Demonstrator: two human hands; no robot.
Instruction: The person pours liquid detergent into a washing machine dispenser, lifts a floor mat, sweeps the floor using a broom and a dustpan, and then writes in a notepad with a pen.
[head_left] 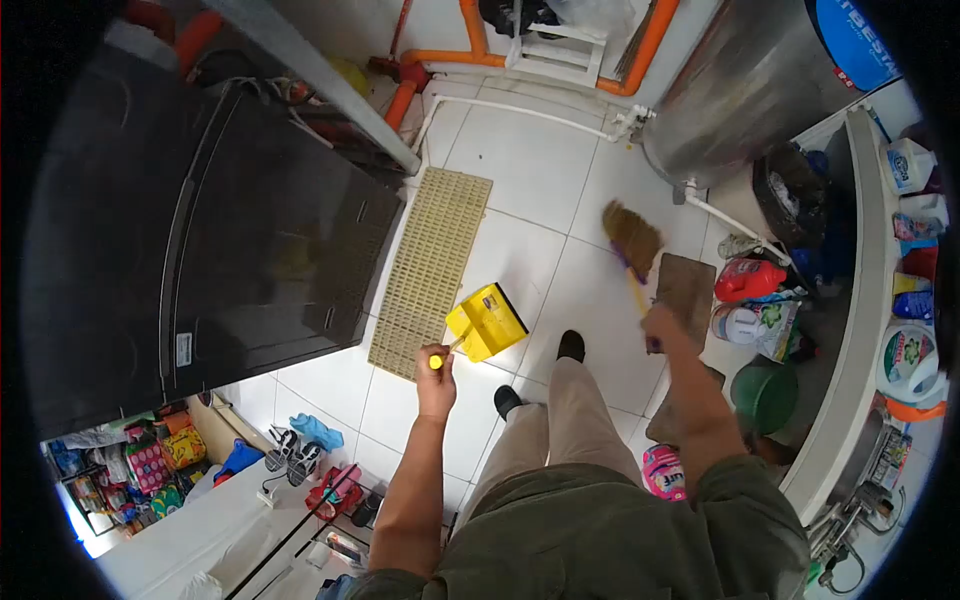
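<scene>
My left hand is closed around the handle of a yellow dustpan. The pan hangs over or rests on the white tiles, its dark-lipped edge facing right; I cannot tell whether it touches the floor. My right hand grips the purple and yellow handle of a broom. The broom's brown bristles fan out up and to the left of that hand, over the floor tiles. Between pan and broom lies a stretch of tile with a few tiny specks.
A beige slatted mat lies left of the dustpan, beside a large black appliance. To the right are a brown mat, a red bottle and a green bucket. A metal tank and white pipe border the back.
</scene>
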